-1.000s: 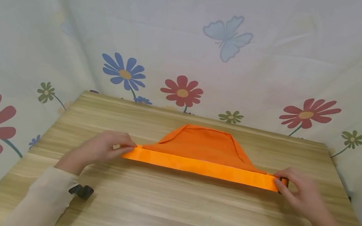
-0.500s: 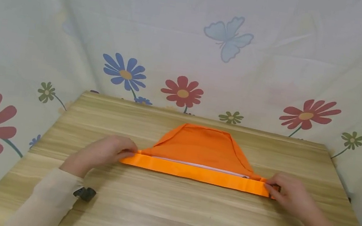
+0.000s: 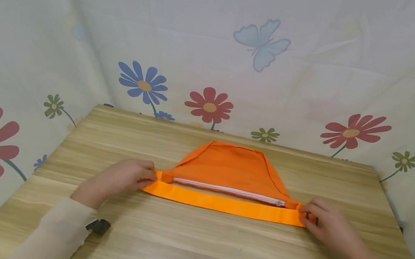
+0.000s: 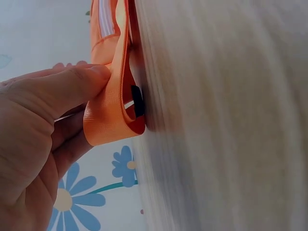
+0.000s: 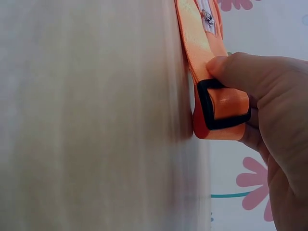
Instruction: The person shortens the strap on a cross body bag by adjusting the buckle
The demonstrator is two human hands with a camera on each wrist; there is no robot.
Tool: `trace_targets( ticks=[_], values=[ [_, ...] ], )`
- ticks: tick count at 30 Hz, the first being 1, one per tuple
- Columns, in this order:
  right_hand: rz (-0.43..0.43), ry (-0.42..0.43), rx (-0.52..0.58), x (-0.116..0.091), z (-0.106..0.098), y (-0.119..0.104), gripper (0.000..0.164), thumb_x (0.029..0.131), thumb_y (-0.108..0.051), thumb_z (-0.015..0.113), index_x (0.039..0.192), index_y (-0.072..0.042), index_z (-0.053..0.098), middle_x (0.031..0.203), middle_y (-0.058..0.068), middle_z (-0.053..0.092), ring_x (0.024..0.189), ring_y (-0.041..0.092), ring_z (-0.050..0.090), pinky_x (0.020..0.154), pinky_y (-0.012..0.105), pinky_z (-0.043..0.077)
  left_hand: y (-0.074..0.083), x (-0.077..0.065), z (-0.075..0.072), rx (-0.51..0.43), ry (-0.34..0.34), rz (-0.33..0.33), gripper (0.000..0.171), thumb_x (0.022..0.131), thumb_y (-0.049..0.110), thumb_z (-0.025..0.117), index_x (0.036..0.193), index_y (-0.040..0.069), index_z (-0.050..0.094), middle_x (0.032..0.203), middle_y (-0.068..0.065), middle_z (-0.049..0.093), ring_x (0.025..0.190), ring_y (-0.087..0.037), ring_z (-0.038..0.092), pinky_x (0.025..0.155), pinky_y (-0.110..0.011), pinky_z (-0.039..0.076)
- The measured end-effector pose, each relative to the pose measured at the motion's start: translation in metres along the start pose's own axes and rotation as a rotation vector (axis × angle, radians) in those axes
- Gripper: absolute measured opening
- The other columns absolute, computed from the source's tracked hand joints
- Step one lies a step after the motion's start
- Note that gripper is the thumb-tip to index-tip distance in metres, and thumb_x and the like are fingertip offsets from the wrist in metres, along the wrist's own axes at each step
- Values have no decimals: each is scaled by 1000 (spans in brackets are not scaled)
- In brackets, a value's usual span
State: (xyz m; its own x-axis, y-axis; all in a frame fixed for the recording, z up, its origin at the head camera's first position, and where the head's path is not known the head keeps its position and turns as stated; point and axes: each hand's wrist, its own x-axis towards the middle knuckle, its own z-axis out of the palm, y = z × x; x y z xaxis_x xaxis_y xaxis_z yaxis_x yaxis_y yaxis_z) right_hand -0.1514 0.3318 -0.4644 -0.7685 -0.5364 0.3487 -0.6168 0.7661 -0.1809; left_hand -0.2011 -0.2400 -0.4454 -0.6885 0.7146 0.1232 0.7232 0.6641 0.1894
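An orange waist bag (image 3: pixel 234 167) lies flat on the wooden table, its white zipper (image 3: pixel 222 190) along the near edge and the metal zipper pull at the right end. In front of the zipper runs the bag's bright orange strap (image 3: pixel 216 203), looped back at both ends. My left hand (image 3: pixel 122 181) pinches the left loop between thumb and fingers; the left wrist view shows the webbing (image 4: pixel 108 115) folded round, with a small black piece inside. My right hand (image 3: pixel 334 231) pinches the right loop beside a black buckle (image 5: pixel 209 108).
The wood-grain table (image 3: pixel 188 249) reaches back to a pale curtain (image 3: pixel 190 31) printed with flowers and a butterfly, which also hangs along both sides. Each sleeved wrist carries a small black camera mount.
Both hands have come toward me with the strap, and the right one also leftward. The strap has moved off the bag's near edge, uncovering the white zipper and a gap.
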Motion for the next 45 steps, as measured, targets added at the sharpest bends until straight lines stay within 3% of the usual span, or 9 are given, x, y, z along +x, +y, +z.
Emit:
trace_targets(
  ticks=[11, 17, 23, 30, 35, 39, 45],
  values=[
    [71, -82, -19, -2, 1, -7, 30, 80, -13, 96, 104, -20, 81, 103, -12, 69, 88, 6, 59, 78, 28, 60, 1, -4, 10, 10, 28, 8, 6, 95, 9, 82, 99, 14, 82, 99, 4, 65, 86, -10, 60, 81, -32, 60],
    [32, -35, -43, -5, 4, -8, 31, 77, -10, 97, 103, -17, 82, 103, -10, 71, 88, 8, 63, 78, 33, 63, 7, -6, 11, 56, 53, 4, 6, 94, 8, 83, 99, 12, 82, 100, 3, 66, 86, -13, 62, 82, -35, 61],
    [2, 9, -26, -7, 7, -6, 35, 74, -8, 98, 103, -15, 79, 99, -8, 71, 82, 5, 56, 71, 28, 56, 10, -6, 12, 97, 64, 11, 7, 93, 9, 85, 99, 10, 82, 100, 1, 68, 89, -16, 64, 85, -37, 62],
    [-22, 69, 14, -7, 9, -4, 36, 72, -2, 97, 101, -14, 79, 98, -7, 71, 80, 2, 54, 68, 21, 51, 10, -8, 11, 72, 106, 37, 8, 92, 5, 84, 99, 9, 83, 99, 1, 68, 87, -16, 64, 83, -37, 62],
    [-21, 75, 29, -7, 8, -1, 36, 72, -1, 97, 101, -14, 80, 98, -7, 72, 80, 2, 55, 69, 19, 51, 8, -8, 10, 46, 92, 15, 7, 94, 8, 83, 101, 11, 83, 101, 1, 69, 90, -16, 65, 85, -38, 62],
    [12, 49, 32, -7, 5, -2, 35, 74, -3, 97, 102, -14, 80, 98, -8, 72, 81, 2, 55, 68, 23, 53, 6, -8, 10, 45, 81, 1, 7, 95, 9, 82, 102, 11, 82, 102, 1, 69, 91, -16, 65, 87, -38, 62],
    [127, -33, 23, -5, 0, -6, 27, 82, -9, 94, 104, -17, 80, 97, -11, 70, 82, 2, 54, 71, 26, 54, 6, -9, 8, 54, 79, -9, 7, 95, 10, 83, 101, 12, 82, 101, 1, 68, 89, -15, 64, 86, -38, 62]
  ],
)
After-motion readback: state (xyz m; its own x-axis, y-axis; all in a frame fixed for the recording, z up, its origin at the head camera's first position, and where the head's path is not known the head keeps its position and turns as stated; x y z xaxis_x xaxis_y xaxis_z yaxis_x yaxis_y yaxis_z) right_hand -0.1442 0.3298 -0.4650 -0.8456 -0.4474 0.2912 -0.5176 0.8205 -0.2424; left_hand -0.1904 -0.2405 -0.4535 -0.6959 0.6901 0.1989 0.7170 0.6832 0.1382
